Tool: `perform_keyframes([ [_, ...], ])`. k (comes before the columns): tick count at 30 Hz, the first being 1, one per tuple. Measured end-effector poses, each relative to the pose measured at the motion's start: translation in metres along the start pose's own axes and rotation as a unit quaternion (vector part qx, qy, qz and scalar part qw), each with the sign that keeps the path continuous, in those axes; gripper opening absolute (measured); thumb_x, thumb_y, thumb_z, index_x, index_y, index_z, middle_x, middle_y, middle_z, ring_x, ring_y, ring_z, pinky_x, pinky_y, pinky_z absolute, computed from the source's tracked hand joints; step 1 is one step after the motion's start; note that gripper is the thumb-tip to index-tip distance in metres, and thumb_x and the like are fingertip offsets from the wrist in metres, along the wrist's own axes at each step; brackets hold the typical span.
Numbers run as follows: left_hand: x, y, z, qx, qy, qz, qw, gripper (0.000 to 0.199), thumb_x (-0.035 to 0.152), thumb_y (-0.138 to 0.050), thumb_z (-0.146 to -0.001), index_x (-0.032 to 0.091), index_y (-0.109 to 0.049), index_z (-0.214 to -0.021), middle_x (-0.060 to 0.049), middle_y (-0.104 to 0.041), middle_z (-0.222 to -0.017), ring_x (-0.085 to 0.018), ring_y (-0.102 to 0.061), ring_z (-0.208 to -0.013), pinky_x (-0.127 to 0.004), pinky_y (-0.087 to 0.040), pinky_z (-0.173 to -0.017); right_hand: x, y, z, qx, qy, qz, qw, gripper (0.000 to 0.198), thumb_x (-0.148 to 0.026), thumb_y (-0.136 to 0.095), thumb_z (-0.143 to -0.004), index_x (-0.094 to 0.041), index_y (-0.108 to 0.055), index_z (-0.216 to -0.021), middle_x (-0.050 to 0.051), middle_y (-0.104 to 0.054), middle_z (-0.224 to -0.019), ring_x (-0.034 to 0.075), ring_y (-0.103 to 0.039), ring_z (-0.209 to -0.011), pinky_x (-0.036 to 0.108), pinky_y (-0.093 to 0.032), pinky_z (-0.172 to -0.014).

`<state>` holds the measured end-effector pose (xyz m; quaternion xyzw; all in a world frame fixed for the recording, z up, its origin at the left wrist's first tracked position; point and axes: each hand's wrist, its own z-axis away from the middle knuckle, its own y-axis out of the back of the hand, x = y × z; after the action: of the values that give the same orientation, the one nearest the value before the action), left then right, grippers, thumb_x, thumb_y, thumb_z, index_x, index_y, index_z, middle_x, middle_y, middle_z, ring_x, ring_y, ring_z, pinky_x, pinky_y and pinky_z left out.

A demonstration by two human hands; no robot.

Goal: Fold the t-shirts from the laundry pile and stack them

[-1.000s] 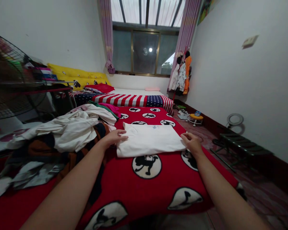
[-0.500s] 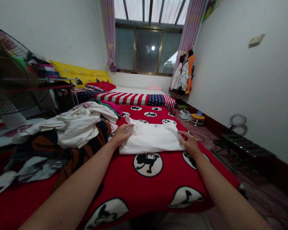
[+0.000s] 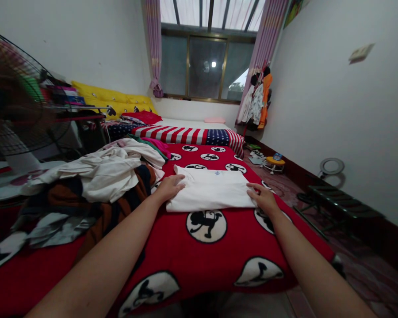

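A white folded shirt (image 3: 212, 192) with a small blue print near its far edge lies flat on the red blanket (image 3: 199, 258), which has round black-and-white monkey pictures. At the shirt's left edge, my left hand (image 3: 170, 187) rests with its fingers stretched over the cloth. My right hand (image 3: 264, 198) touches the right edge, its fingers spread apart. Neither hand lifts the shirt. Close to the left forearm is a heap of crumpled clothes, with a white garment (image 3: 109, 174) on top and a brown-and-navy striped one (image 3: 102, 221) beneath.
Left stands a fan (image 3: 13, 101). Beyond the red surface is a bed with a striped, starred cover (image 3: 185, 134) and a yellow cushion (image 3: 96, 99). A dark slatted bench (image 3: 345, 201) and a yellow stool (image 3: 275, 161) stand on the right-hand floor.
My left fingers have settled flatter on the shirt's left side, and its raised far-left corner lies lower. My right hand stays at the right edge. The view has shifted slightly.
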<state>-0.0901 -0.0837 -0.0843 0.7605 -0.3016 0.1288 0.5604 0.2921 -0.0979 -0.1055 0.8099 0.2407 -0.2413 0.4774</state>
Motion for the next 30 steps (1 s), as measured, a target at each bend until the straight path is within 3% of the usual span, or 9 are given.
perform_keyframes([
  [30, -0.0022, 0.0002, -0.0009, -0.016, -0.003, 0.005, 1.000, 0.042, 0.026, -0.060, -0.081, 0.017, -0.063, -0.122, -0.011, -0.064, -0.123, -0.026, -0.059, -0.113, -0.034, -0.042, -0.101, 0.0033, -0.0009, 0.0008, -0.011, 0.001, -0.017, 1.000, 0.050, -0.044, -0.058, -0.068, -0.015, -0.072, -0.108, 0.006, -0.068, -0.077, 0.019, -0.059, -0.068, 0.031, -0.045, -0.067],
])
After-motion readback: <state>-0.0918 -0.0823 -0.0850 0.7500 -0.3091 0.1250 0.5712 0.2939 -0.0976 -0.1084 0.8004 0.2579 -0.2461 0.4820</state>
